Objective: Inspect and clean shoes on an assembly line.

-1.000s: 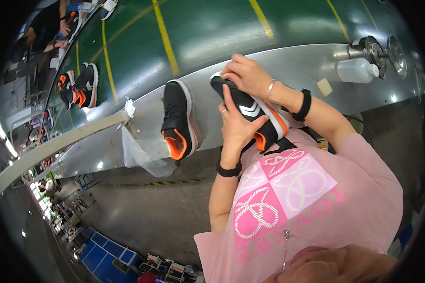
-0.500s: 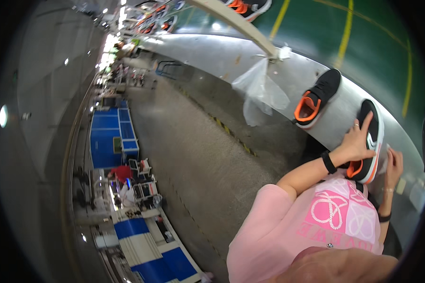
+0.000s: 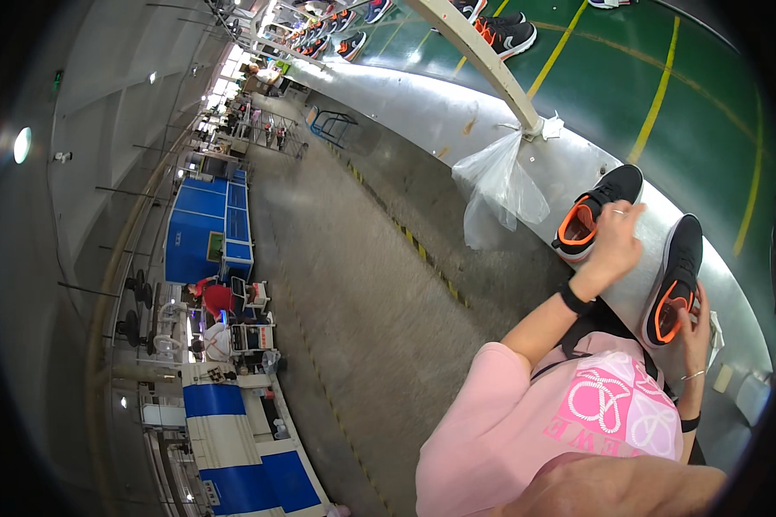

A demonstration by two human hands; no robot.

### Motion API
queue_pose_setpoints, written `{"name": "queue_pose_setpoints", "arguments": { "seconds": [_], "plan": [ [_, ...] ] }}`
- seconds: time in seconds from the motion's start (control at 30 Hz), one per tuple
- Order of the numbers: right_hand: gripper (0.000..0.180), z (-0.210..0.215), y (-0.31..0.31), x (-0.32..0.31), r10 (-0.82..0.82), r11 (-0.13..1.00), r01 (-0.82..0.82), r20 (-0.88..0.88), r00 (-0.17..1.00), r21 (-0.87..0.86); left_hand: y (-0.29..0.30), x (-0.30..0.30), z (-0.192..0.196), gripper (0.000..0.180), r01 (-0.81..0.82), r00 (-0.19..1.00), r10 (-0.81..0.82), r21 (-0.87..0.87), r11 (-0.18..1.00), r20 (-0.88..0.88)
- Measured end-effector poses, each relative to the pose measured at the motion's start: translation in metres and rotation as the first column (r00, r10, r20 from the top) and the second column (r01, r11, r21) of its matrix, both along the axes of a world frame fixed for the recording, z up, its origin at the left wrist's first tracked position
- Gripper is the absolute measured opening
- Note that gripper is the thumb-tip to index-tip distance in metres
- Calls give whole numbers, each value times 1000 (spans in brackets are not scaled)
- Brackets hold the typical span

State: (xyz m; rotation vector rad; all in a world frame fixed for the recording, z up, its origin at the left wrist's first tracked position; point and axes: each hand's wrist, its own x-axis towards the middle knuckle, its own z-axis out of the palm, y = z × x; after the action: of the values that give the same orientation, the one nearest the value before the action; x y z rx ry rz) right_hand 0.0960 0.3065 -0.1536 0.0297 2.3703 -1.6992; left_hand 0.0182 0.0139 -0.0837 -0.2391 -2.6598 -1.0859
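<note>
Two black sneakers with orange linings stand side by side on the metal ledge in front of me. My left hand (image 3: 612, 244) is at the inner side of the left sneaker (image 3: 613, 184), fingers apart and partly stretched out, not wrapped round it. At the right sneaker (image 3: 684, 250), my right hand (image 3: 697, 332) grips the side of the collar near the heel, thumb at the opening's edge. A white scrap of cloth or paper (image 3: 715, 336) shows beside the right hand; whether the fingers touch it I cannot tell.
Beyond the metal ledge (image 3: 405, 112) runs a green belt (image 3: 612, 95) with yellow lines, bearing several more sneakers (image 3: 504, 36). A clear plastic bag (image 3: 502, 183) hangs from a pale post (image 3: 483, 60). A whitish container (image 3: 753, 398) stands at the right. Blue machines (image 3: 200, 228) and people are far left.
My left hand has let go of the right sneaker and moved left to the other one. My right hand has come in against the right sneaker, which now sits sole down. The view has shifted.
</note>
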Motion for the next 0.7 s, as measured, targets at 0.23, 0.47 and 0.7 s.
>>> {"name": "queue_pose_setpoints", "arguments": {
  "seconds": [0.23, 0.47, 0.7],
  "plan": [
    [65, -3, -14, 5, -61, 978, 112, -273, 960, 174, -75, 0, 5, 56, -238, 966, 257, -249, 939, 43],
    [64, -15, 14, -13, -54, 997, 47, 138, 989, 55, -136, -14, -6, 54, -197, 798, 179, -30, 980, 576],
    [58, -39, 41, -38, -44, 983, 16, -150, 988, -181, -115, -17, -9, 44, -215, 837, 301, -231, 949, 457]
  ]
}}
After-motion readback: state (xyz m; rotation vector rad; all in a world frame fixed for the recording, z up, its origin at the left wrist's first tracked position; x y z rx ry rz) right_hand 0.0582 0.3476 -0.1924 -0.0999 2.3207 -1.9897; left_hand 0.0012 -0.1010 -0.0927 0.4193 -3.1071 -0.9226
